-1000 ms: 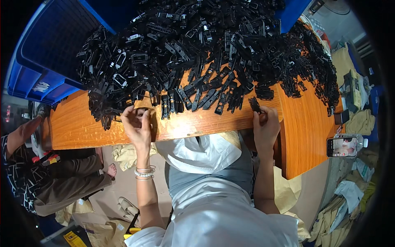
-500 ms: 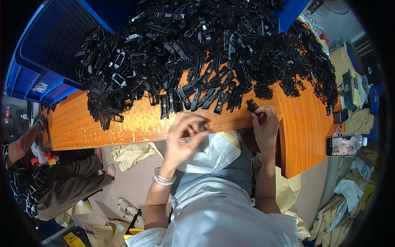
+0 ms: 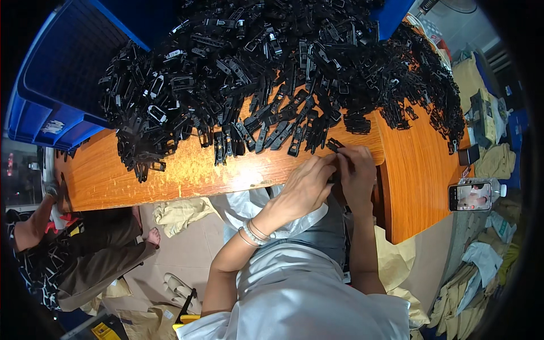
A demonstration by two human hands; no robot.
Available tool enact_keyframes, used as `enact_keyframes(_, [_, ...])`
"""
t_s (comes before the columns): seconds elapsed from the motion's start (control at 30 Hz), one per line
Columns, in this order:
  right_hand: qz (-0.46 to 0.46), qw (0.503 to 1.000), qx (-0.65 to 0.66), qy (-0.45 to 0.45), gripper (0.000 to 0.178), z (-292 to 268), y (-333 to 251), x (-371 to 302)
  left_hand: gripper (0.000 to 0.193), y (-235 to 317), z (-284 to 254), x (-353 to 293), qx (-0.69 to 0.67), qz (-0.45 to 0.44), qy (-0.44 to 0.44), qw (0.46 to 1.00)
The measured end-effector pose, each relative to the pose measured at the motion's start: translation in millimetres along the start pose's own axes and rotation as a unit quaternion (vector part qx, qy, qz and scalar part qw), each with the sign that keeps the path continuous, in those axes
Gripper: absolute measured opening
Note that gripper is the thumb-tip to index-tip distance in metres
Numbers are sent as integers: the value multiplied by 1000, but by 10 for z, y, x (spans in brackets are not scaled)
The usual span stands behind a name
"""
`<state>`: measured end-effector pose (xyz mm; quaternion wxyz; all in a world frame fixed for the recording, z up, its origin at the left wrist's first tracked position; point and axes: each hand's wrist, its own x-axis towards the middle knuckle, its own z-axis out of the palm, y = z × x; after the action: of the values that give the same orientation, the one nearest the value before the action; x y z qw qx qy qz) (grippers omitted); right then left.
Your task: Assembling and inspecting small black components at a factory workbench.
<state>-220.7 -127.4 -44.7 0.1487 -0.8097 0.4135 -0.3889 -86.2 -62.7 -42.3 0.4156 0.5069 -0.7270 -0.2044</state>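
My right hand (image 3: 357, 177) pinches a slim black plastic clip (image 3: 335, 145), whose end sticks out past the fingertips just over the front edge of the table. Close against it, my left hand (image 3: 305, 188) has its fingers bent and pressed together, touching or nearly touching the right fingers. A dark bit shows under the left fingertips, but most of it is hidden. Beyond both hands spreads a large heap of similar black clips (image 3: 277, 133), the nearest ones lying side by side.
The wooden table (image 3: 187, 170) has a second section (image 3: 416, 170) on the right, under smaller black parts (image 3: 419, 73). Blue crates (image 3: 62, 107) stand at the far left. A phone (image 3: 470, 197) leans at the right. Another person's arm (image 3: 35, 218) reaches the table's left end.
My left hand has moved right and come together with my right hand. The right hand has shifted slightly left, still pinching the black clip.
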Motion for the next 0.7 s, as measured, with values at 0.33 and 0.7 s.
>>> enact_keyframes(0.33, [74,997,23,-29,6,-4,-2,68,28,-10,60,81,68,15,-9,998])
enact_keyframes(0.7, [87,994,61,4,4,115,58,29,31,-92,38,194,88,60,-16,994])
